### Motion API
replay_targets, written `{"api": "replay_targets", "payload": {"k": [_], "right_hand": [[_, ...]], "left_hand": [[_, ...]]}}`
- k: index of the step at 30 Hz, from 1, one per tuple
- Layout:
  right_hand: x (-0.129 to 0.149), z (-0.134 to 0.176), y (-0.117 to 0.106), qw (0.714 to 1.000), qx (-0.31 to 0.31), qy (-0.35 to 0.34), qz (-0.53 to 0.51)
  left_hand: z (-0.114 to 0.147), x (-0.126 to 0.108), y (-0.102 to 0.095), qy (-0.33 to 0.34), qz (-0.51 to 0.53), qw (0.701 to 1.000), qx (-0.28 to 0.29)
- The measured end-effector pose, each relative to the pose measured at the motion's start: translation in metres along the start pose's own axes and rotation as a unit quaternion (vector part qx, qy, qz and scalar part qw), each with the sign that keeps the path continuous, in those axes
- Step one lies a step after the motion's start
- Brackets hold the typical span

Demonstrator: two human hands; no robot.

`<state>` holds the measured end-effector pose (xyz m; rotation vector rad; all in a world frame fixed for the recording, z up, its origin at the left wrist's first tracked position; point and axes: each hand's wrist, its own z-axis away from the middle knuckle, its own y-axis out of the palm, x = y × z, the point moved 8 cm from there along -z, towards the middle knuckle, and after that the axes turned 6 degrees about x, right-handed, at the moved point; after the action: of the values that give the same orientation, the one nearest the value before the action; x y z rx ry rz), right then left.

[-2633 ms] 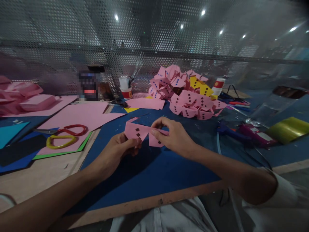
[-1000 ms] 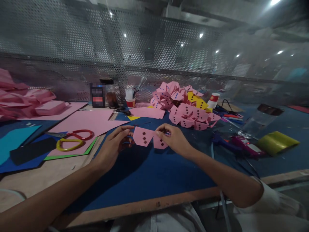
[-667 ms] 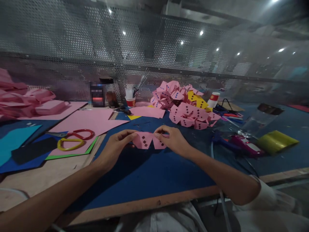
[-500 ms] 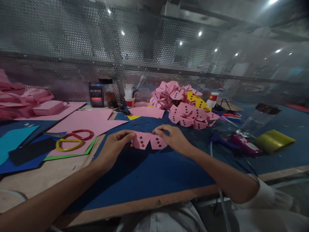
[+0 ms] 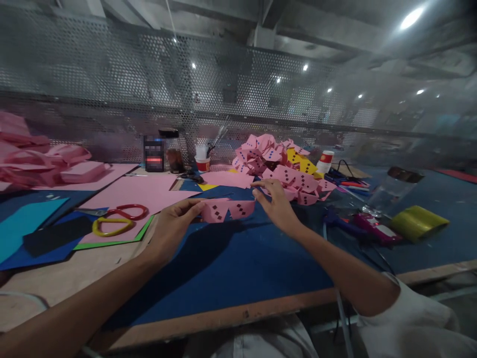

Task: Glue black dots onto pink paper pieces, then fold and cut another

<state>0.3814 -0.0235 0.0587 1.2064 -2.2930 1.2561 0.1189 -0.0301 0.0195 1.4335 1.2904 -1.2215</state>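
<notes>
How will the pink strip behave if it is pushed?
The strip is probably light, since it looks thin, like paper. It likely bends most easily where it narrows between its dotted flaps. It may keep a curve, as similar pieces in the pile do.

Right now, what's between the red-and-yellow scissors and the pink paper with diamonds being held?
In the head view, the left hand lies between, pinching the pink paper. A green sheet shows nearer the scissors.
</notes>
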Motion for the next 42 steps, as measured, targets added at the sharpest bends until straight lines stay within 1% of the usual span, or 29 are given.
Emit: {"api": "replay_targets", "payload": {"k": [4,8,10,15,18,22,25,30,32,37,42], "right_hand": [[-0.001,0.001,0.007,0.997,0.036,0.017,-0.071],[0.002,0.003,0.017,0.978,0.076,0.038,-0.191],[0.005,0.004,0.017,0.973,0.08,0.038,-0.215],[0.015,0.005,0.013,0.977,0.074,0.008,-0.202],[0.018,0.007,0.011,0.982,0.067,-0.011,-0.178],[0.021,0.008,0.011,0.986,0.065,-0.019,-0.155],[0.023,0.009,0.012,0.985,0.07,-0.024,-0.153],[0.026,0.009,0.013,0.984,0.082,-0.042,-0.155],[0.025,0.009,0.016,0.984,0.089,-0.047,-0.144],[0.014,0.007,0.023,0.987,0.106,-0.045,-0.113],[0.006,0.006,0.028,0.991,0.121,-0.032,-0.054]], "left_hand": [[-0.001,0.002,-0.003,0.005,0.009,1.0,-0.011],[-0.002,0.004,-0.005,0.008,0.007,1.0,-0.014],[-0.002,0.003,-0.005,0.01,0.006,1.0,-0.012],[0.0,-0.002,-0.002,0.015,-0.006,1.0,-0.01],[0.003,-0.006,0.001,0.019,-0.016,1.0,0.004],[0.005,-0.009,0.003,0.032,-0.045,0.998,0.013],[0.005,-0.008,0.001,0.033,-0.061,0.998,0.005],[0.001,-0.002,-0.002,0.024,-0.038,0.999,0.003],[0.0,-0.002,-0.001,0.027,-0.04,0.999,0.007],[-0.001,-0.004,0.004,0.027,-0.059,0.997,0.041],[-0.004,0.0,-0.001,0.034,-0.147,0.987,0.054]]}}
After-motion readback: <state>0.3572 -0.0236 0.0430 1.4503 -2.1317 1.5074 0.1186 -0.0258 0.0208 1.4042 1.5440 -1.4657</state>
